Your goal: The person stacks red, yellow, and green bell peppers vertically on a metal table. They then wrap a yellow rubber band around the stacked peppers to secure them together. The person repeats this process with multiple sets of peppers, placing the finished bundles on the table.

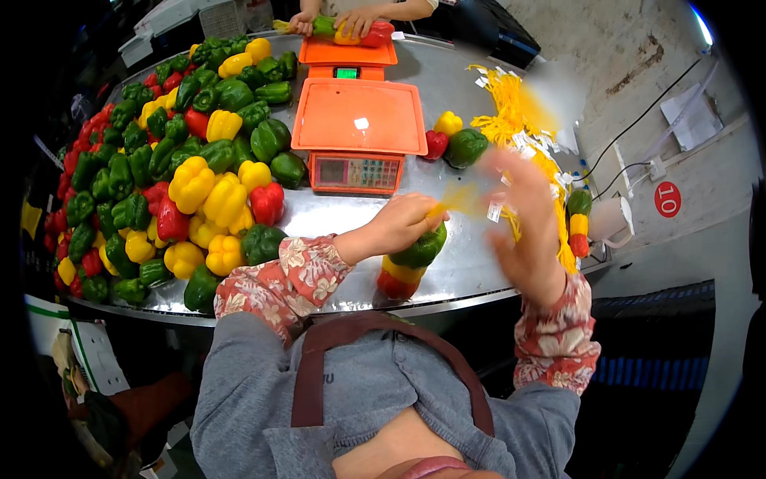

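My left hand is closed around the gathered neck of a yellow mesh bag, whose loose end shows blurred beyond my fingers. Below it, at the near table edge, the bag holds a stack of bell peppers: a green pepper on top, a yellow pepper and a red pepper. To the right my right hand is raised beside the bag's end, its fingers smeared by motion. A loose yellow pepper, red pepper and green pepper lie beyond.
A big pile of mixed bell peppers covers the table's left. Two orange scales stand one behind the other, the nearer scale in the middle. Yellow mesh bags line the right. Another person's hands hold bagged peppers at the far scale.
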The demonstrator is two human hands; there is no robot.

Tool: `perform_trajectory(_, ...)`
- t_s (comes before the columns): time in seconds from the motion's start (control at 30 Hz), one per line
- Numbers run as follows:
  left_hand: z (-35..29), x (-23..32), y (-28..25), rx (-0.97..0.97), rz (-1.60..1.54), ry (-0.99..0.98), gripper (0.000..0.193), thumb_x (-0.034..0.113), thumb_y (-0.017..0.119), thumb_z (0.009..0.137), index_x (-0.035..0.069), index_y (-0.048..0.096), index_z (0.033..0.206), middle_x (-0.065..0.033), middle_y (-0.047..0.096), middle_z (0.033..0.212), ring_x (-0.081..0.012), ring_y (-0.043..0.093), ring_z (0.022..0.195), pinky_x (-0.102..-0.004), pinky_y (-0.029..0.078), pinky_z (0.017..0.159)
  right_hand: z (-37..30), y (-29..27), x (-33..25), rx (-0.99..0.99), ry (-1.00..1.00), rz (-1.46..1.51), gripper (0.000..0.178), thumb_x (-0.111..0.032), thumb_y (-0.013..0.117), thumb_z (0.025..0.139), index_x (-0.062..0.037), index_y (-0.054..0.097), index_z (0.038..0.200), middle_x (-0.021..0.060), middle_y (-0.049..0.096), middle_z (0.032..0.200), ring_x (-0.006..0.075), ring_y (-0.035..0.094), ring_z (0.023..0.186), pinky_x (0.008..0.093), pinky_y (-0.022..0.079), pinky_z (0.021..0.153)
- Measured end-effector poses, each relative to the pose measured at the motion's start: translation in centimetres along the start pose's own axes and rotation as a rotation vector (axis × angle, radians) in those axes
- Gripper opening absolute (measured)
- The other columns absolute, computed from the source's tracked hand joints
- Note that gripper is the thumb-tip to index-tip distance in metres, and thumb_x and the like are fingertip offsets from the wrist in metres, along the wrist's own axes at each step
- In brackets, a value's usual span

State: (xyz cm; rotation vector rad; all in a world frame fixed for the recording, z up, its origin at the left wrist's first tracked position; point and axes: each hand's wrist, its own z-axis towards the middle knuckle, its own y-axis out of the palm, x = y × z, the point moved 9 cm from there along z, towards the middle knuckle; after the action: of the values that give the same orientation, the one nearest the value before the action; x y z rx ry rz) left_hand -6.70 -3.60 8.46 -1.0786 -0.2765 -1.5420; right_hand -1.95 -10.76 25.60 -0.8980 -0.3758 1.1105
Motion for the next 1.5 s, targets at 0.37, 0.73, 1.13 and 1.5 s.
perform_trajectory(0.37,-1.0,1.1,1.1,-0.01,0.058,0.126,0.02,0.02,0.057,0.078,0.003,0.056,0.088,-0.0156,0.058,0.081,-0.0348,0.054,0.079,-0.0417,0.043,0.07,-6.8,8.5,6.9,-0.729,0.409,0.017,0.013,-0.016,0.052,0.083,-0.0065,0.06,0.086,0.0043,0.056,0.064,0.02,0.055,0.06,0.0318,0.042,0.054)
perform_trajectory(0.73,-2.9,7.8,0.9,-0.004,0.501,0.701,0.019,0.016,0.051,0.078,0.005,0.052,0.095,-0.0073,0.049,0.072,-0.0238,0.053,0.062,-0.0334,0.045,0.056,-6.8,6.7,6.6,-0.564,0.817,0.402,0.022,-0.017,0.049,0.087,0.0002,0.057,0.077,0.0061,0.051,0.059,0.0144,0.049,0.054,0.029,0.04,0.051)
perform_trajectory(1.13,0.0,11.8,3.4,-0.692,1.259,1.341,0.012,0.022,0.055,0.073,0.016,0.063,0.065,0.005,0.056,0.069,-0.0147,0.052,0.071,-0.033,0.034,0.066,-10.8,6.9,8.0,-0.44,1.017,0.676,0.018,-0.015,0.049,0.088,-0.0036,0.057,0.076,0.0002,0.051,0.061,0.0098,0.049,0.055,0.0245,0.04,0.05)
perform_trajectory(1.5,1.6,11.6,4.1,-0.96,0.677,0.908,0.006,0.014,0.055,0.069,0.008,0.055,0.072,-0.0027,0.052,0.084,-0.017,0.049,0.082,-0.0285,0.039,0.071,-15.9,12.8,9.2,-0.203,1.192,1.512,0.023,-0.024,0.048,0.09,-0.0063,0.053,0.077,-0.0002,0.051,0.061,0.0105,0.05,0.052,0.0251,0.044,0.055)
